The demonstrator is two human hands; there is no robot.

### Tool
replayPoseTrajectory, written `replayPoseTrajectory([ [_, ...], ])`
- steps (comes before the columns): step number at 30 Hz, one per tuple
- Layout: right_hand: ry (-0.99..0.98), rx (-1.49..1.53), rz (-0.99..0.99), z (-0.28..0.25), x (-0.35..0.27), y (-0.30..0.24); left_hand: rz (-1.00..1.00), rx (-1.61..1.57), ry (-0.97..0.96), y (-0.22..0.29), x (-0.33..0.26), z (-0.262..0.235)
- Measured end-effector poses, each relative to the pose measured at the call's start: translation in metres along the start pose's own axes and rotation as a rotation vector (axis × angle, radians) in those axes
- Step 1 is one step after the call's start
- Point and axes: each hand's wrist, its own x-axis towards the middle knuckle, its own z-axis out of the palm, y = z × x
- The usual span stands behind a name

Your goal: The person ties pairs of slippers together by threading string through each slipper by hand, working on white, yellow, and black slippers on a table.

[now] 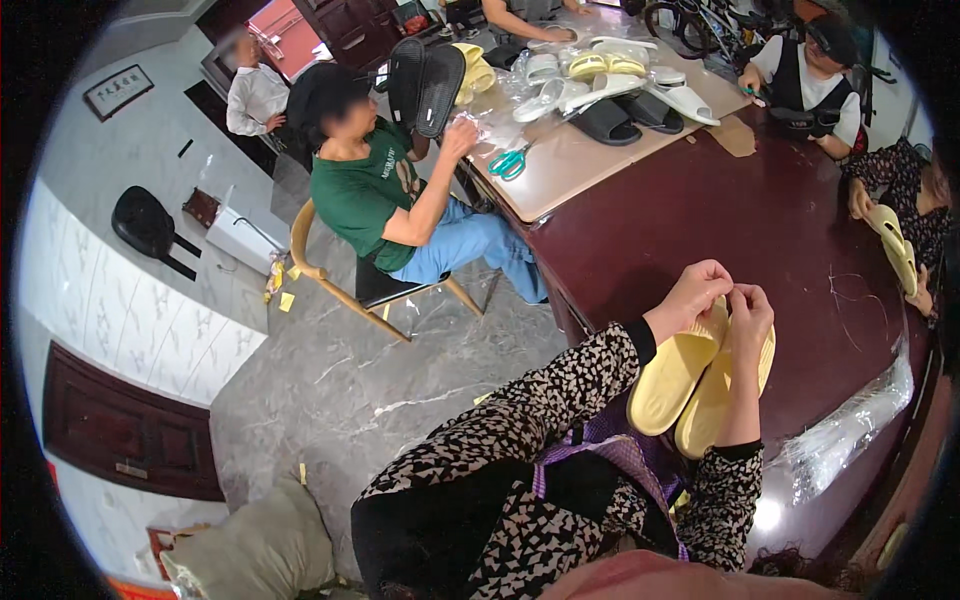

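Note:
Side by side beneath my hands lie two pale yellow slide slippers, the left slipper (672, 375) and the right slipper (703, 418), toes pointing away from me at the table's near edge. Over the left slipper's strap, my left hand (694, 297) is closed in a pinch. My right hand (750, 318) reaches across the right slipper, its fingers also pinched, with the fingertips of both hands meeting. Whatever is between the fingertips is too small to make out. Parts of both straps are hidden by my hands.
A dark red table (690, 200) stretches ahead. Clear plastic bags (850, 420) lie at its right edge. Farther off are teal scissors (510, 163) and a pile of wrapped slippers (590, 75). Left, a person in green (365, 190) holds black slippers; other people sit around the table.

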Motion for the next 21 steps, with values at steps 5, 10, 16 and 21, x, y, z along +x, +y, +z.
replayPoseTrajectory([
  [5, 0.01, 0.015, -0.021, -0.001, -0.001, -0.007, 0.04, 0.032, 0.027, -0.006, 0.0, -0.003],
  [10, 0.185, -0.317, -0.526, -0.026, -0.013, -0.028, 0.297, 0.036, 0.054, -0.02, 0.013, -0.005],
  [16, -0.018, -0.383, -0.116, -0.056, -0.076, -0.049, 0.073, -0.216, 0.15, -0.015, 0.018, -0.015],
  [21, -0.104, -0.559, -0.065, -0.064, -0.097, -0.034, 0.106, -0.14, 0.059, -0.021, 0.03, -0.024],
])
